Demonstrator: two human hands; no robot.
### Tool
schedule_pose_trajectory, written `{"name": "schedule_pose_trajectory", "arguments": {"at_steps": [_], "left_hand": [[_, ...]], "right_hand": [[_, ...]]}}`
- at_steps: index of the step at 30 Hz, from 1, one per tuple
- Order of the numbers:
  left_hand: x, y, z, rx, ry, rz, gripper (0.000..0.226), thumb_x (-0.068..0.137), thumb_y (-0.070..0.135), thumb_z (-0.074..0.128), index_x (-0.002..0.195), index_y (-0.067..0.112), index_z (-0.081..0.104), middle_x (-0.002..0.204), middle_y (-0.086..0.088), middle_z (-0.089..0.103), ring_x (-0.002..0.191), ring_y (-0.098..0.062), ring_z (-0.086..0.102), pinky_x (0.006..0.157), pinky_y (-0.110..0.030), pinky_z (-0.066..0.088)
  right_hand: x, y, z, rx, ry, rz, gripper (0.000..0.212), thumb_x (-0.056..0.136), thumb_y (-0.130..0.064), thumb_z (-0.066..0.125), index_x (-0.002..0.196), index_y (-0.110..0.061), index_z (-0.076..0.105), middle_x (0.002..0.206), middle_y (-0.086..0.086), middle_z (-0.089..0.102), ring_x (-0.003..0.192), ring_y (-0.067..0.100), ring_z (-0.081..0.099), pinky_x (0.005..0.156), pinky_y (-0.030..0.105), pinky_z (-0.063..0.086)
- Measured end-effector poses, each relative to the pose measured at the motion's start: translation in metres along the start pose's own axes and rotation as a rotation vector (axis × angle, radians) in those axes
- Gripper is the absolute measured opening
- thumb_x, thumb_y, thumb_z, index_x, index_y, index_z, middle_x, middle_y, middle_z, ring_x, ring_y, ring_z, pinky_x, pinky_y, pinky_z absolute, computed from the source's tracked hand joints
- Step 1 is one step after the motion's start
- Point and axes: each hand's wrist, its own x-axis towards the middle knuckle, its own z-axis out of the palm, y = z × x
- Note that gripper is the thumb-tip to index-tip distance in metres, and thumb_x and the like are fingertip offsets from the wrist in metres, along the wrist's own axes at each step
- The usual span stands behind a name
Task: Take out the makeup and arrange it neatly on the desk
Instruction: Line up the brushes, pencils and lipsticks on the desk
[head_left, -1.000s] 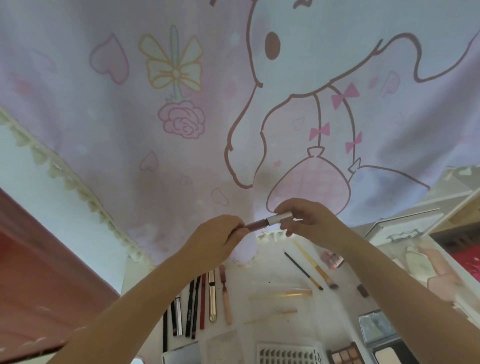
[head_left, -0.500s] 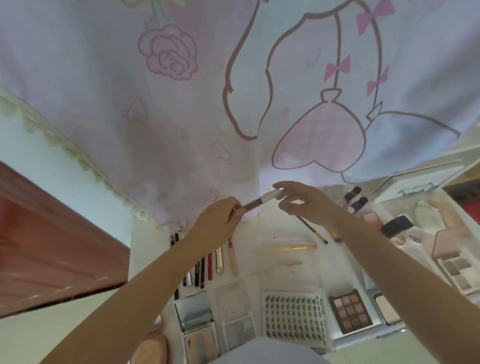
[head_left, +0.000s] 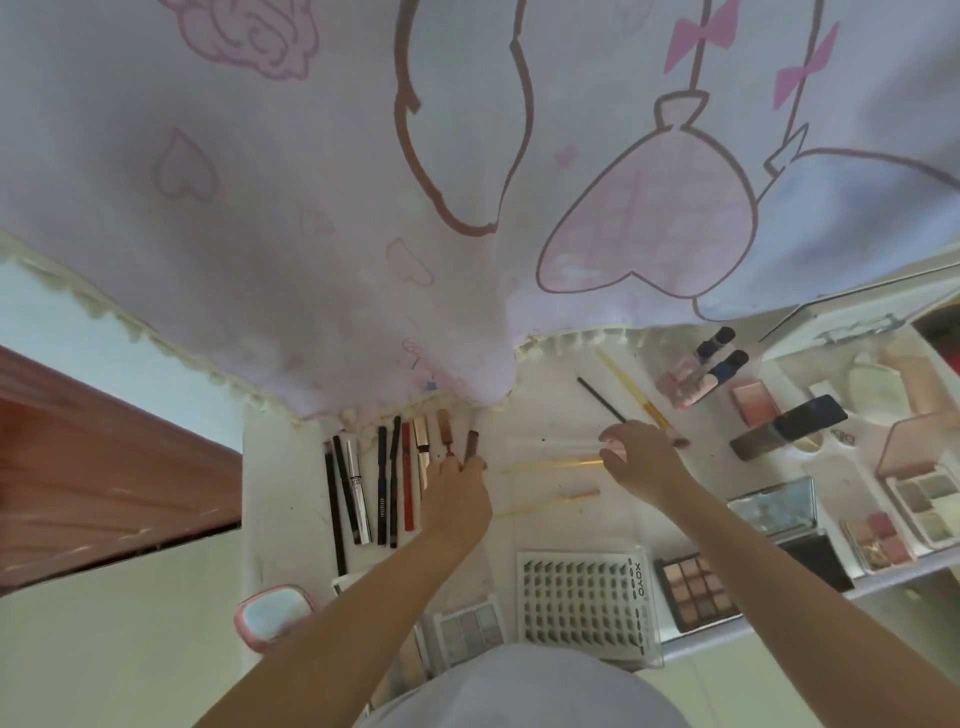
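Lip gloss tube (head_left: 471, 445) lay beside the pencils (head_left: 387, 483), pinched by my left hand (head_left: 457, 501), my right hand (head_left: 641, 462) hovered nearby, fingers loosely spread, holding nothing.

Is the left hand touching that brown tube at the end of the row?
Touching. The head view shows the left hand with its fingertips pinching the lower end of the brown tube, no gap between them.

"XOYO" on lash tray (head_left: 587, 605)
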Motion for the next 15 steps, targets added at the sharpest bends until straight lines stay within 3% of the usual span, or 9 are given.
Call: {"name": "schedule_pose_trajectory", "arguments": {"at_steps": [3, 8, 15], "left_hand": [[0.005, 0.007, 0.001, 0.106, -0.096, -0.049, 0.034, 0.095, 0.016, 0.033, 0.128, 0.010, 0.040, 0.126, -0.015, 0.045, 0.121, -0.029, 0.036, 0.094, -0.036, 0.039], [0.010, 0.015, 0.000, 0.268, -0.196, -0.037, 0.035, 0.096, 0.023, 0.032, 0.126, 0.007, 0.038, 0.128, -0.017, 0.046, 0.120, -0.030, 0.040, 0.090, -0.038, 0.042], [0.013, 0.013, 0.000, 0.335, -0.130, 0.036, 0.034, 0.096, 0.023, 0.032, 0.125, 0.008, 0.037, 0.124, -0.014, 0.047, 0.114, -0.027, 0.046, 0.083, -0.034, 0.044]], "right_hand": [[0.007, 0.007, 0.005, -0.147, -0.021, -0.014, 0.034, 0.090, -0.015, 0.047, 0.123, -0.009, 0.052, 0.127, 0.011, 0.050, 0.120, 0.027, 0.041, 0.097, 0.031, 0.033], [0.018, 0.009, 0.014, -0.337, -0.104, -0.017, 0.038, 0.089, -0.013, 0.044, 0.126, -0.018, 0.046, 0.127, 0.004, 0.049, 0.116, 0.025, 0.044, 0.092, 0.033, 0.039], [0.026, 0.012, 0.017, -0.293, -0.109, -0.029, 0.039, 0.085, -0.004, 0.041, 0.116, -0.022, 0.055, 0.115, -0.003, 0.059, 0.110, 0.021, 0.044, 0.086, 0.029, 0.034]]}}
